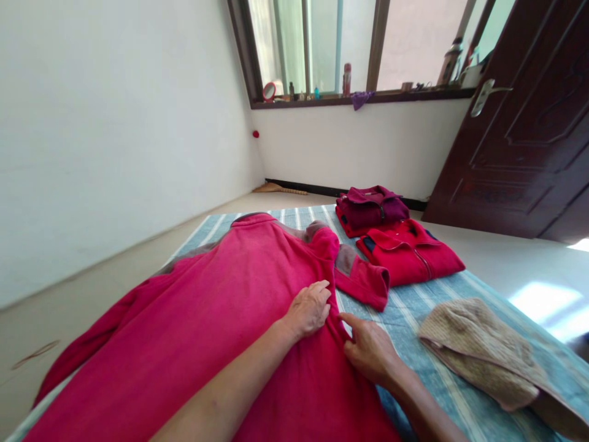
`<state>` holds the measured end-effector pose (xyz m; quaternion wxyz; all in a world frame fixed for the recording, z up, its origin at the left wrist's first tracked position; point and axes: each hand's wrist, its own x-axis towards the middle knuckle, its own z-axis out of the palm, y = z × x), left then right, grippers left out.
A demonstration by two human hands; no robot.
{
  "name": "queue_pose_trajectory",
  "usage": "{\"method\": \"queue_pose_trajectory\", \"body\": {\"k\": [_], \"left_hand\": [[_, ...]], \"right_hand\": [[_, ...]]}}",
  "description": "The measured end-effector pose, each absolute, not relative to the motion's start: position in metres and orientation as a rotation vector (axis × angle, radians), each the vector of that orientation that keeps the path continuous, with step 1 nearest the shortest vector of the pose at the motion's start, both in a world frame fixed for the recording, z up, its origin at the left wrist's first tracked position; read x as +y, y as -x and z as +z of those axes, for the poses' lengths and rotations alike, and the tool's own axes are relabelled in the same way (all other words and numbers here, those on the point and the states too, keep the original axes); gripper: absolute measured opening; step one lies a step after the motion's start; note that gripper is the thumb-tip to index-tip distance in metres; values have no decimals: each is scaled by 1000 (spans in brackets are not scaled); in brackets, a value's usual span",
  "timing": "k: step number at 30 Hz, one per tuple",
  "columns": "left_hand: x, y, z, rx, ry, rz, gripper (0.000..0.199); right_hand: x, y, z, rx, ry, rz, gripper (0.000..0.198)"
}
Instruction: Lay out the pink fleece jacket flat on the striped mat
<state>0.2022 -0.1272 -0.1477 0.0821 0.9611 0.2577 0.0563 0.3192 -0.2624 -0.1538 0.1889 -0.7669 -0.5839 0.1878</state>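
Hot-pink fabric takes up most of the view: a big pink top with grey patches at the shoulders, spread out on a blue striped sheet. One sleeve trails down the left side, and the other sleeve is bent on the right, its cuff lying on the sheet. Left hand is palm-down on the top near its right edge, fingers close together and a bit bent. Right hand is at that same edge, index finger poking out and touching it, the rest curled (can't tell from this angle whether either one has actually pinched any cloth).

Up past the cuff there's a red zip top, neatly folded, and just behind it a folded purple one sitting on more red fabric. Over on the right, a crumpled beige cloth lies near the sheet's edge.
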Motion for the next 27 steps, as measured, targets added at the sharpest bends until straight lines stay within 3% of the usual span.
{"method": "queue_pose_trajectory", "body": {"k": [13, 21, 27], "left_hand": [[-134, -200, -151, 837, -2754, 150, 41], [-134, -194, -169, 786, -2623, 464, 48], [-128, -170, -167, 939, -2709, 541, 35]], "right_hand": [[-257, -315, -147, -1752, 2205, 335, 41], [-214, -305, -188, -1624, 1562, 75, 53], [-217, -313, -221, -1678, 1565, -17, 50]]}}
